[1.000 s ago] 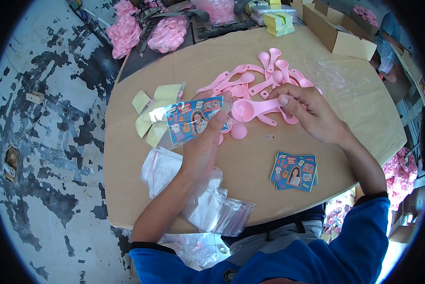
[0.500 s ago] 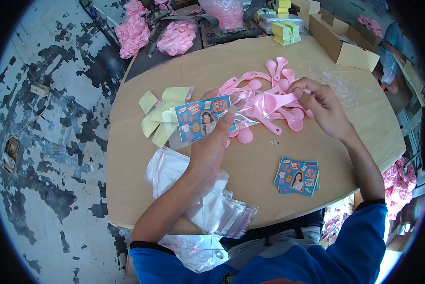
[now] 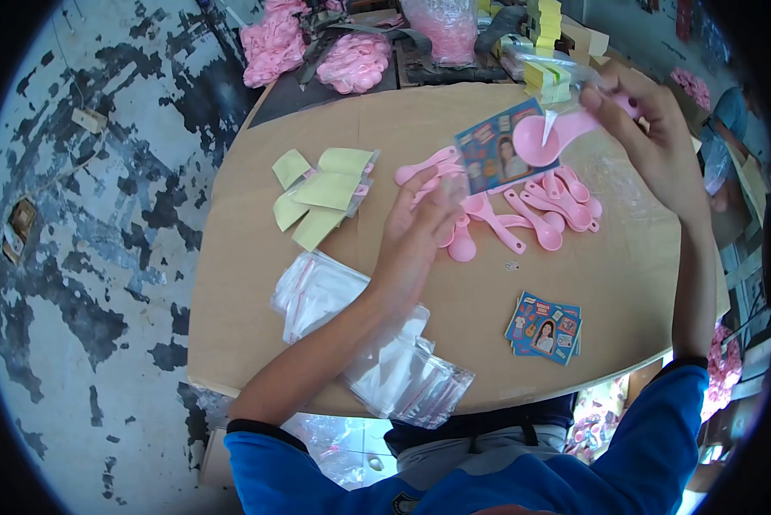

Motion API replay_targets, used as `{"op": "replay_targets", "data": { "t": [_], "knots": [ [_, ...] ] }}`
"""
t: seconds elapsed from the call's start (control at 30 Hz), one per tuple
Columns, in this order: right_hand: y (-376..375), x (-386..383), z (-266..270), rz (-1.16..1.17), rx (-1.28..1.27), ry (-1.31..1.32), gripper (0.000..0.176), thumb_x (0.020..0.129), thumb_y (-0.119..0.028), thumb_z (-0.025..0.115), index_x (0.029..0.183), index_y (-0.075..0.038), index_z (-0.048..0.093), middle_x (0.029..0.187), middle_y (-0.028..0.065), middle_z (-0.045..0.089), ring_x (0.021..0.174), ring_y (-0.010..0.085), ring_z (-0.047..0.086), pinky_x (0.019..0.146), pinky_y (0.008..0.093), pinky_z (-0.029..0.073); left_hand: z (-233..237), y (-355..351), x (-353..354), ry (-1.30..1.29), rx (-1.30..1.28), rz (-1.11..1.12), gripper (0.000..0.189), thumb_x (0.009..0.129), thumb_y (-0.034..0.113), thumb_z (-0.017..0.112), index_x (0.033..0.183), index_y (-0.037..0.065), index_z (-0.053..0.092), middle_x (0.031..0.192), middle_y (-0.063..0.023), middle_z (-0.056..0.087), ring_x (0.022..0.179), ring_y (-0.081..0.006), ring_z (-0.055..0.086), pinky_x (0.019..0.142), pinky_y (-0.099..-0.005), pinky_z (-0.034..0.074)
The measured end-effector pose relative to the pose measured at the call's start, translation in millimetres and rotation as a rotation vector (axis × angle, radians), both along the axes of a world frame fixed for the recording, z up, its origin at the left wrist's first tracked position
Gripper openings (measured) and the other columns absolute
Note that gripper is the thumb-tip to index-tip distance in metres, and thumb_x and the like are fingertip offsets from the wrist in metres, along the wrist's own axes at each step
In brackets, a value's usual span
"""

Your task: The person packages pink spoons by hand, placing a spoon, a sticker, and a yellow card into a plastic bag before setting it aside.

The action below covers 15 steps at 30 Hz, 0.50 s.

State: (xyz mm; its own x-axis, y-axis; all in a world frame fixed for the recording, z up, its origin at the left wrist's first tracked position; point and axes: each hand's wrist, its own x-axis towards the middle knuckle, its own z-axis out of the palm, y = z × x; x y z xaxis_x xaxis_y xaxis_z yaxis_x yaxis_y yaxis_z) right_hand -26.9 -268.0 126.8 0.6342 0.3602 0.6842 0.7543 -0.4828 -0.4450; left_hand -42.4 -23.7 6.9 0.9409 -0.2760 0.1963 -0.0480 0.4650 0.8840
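Where the table [image 3: 257, 283] lies beneath both hands, stacked bags [image 3: 317, 292] sit beside the left wrist, and loose scoops [image 3: 548, 215] lie between the hands. The left hand [image 3: 415, 232] pinches a pouch [image 3: 454, 180] containing a card [image 3: 495, 154]. The right hand [image 3: 660, 137], just beyond the card, pinches a scoop [image 3: 540, 137] by its handle.
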Motion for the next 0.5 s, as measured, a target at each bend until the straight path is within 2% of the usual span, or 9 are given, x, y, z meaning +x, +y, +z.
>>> {"op": "replay_targets", "data": {
  "t": [0.1,0.17,0.23,0.33,0.43,0.5],
  "knots": [
    [10,-3,20,-0.122,-0.345,-0.074,0.009,0.085,-0.012,0.062,0.083,-0.003,0.064,0.054,0.003,0.042,0.05,0.0084,0.043,0.05,0.0252,0.036,-2,4,3,0.003,0.108,0.126,0.061,0.1,0.038,0.042,0.144,-0.002,0.024,0.145,-0.0239,0.033,0.137,-0.0295,0.033,0.116,-0.0381,0.024],
    [27,-13,38,-0.244,-0.482,-0.061,0.014,0.083,-0.017,0.064,0.079,-0.003,0.066,0.048,0.0041,0.036,0.044,0.0102,0.04,0.046,0.0276,0.034,-5,-3,4,-0.125,0.143,0.172,0.061,0.094,0.03,0.054,0.141,-0.002,0.03,0.138,-0.019,0.041,0.132,-0.0242,0.039,0.112,-0.0345,0.029],
    [37,-16,39,-0.201,-0.348,-0.046,0.018,0.083,-0.021,0.064,0.079,-0.004,0.067,0.046,0.0062,0.041,0.042,0.0109,0.04,0.045,0.0289,0.033,-10,-9,-2,-0.245,0.18,0.229,0.063,0.089,0.023,0.067,0.138,-0.001,0.036,0.132,-0.0142,0.048,0.126,-0.0189,0.046,0.107,-0.0309,0.034],
    [59,-14,10,-0.034,-0.216,0.07,0.022,0.086,-0.02,0.06,0.079,-0.001,0.066,0.048,0.0088,0.046,0.043,0.0106,0.042,0.045,0.0298,0.034,-3,-14,-19,-0.589,0.469,0.199,0.069,0.084,0.02,0.072,0.139,-0.003,0.035,0.127,-0.0142,0.052,0.122,-0.0201,0.05,0.103,-0.0307,0.037],
    [62,3,-17,0.125,-0.036,0.222,0.024,0.089,-0.019,0.056,0.081,0.001,0.067,0.051,0.0082,0.049,0.045,0.0112,0.046,0.046,0.0296,0.037,-17,-12,-12,-0.491,0.497,0.125,0.063,0.088,0.015,0.067,0.139,-0.003,0.034,0.121,-0.0113,0.056,0.115,-0.0184,0.055,0.099,-0.0309,0.041],
    [59,21,-23,0.149,0.095,0.124,0.027,0.092,-0.024,0.057,0.099,0.001,0.064,0.058,0.005,0.055,0.054,0.011,0.052,0.054,0.0274,0.044,-10,-8,-14,-0.194,0.397,0.018,0.057,0.091,0.011,0.062,0.139,-0.001,0.035,0.12,-0.0093,0.057,0.112,-0.0156,0.056,0.095,-0.0293,0.043]
  ]
}}
